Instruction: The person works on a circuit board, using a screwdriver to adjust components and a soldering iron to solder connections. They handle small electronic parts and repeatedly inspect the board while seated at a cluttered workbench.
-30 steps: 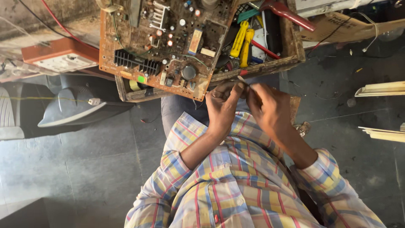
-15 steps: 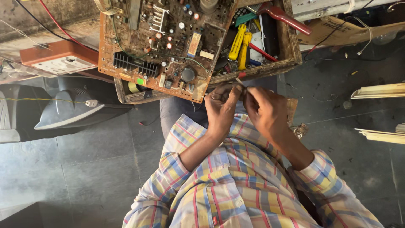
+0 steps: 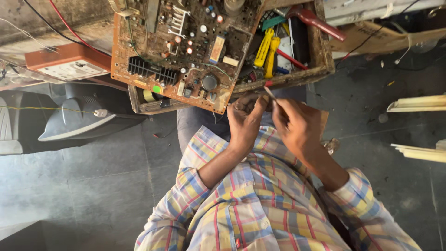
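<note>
Your left hand (image 3: 245, 118) is curled almost closed, fingers folded in toward the palm and the thumb pressed against them. It sits just below the lower edge of the brown circuit board (image 3: 186, 49), and the fingertips pinch something small and dark there; what it is cannot be made out.

Your right hand (image 3: 297, 125) is also closed, in a pen-like grip around a thin metal tool (image 3: 270, 94) with a pale slender tip. The tip slants up and to the left, ending just above your left thumb and close to the board's lower corner. Whether the tip touches the board or the small part in your left fingers cannot be told. The two hands lie side by side, nearly touching, above your lap.

The circuit board rests tilted, with a black finned heat sink (image 3: 146, 69), a round dark capacitor (image 3: 209, 82) and many small components on its face. Its right part overlaps a shallow wooden tray (image 3: 323, 51). Lying in the tray are yellow-handled tools (image 3: 267, 51) and a red-handled tool (image 3: 318, 22).

To the left of the board stands an orange box with a white top (image 3: 65, 65), and below it a grey plastic casing (image 3: 69, 123) lies on the dark floor. Your sleeves are a plaid shirt (image 3: 260, 209) in yellow, blue and pink.
</note>
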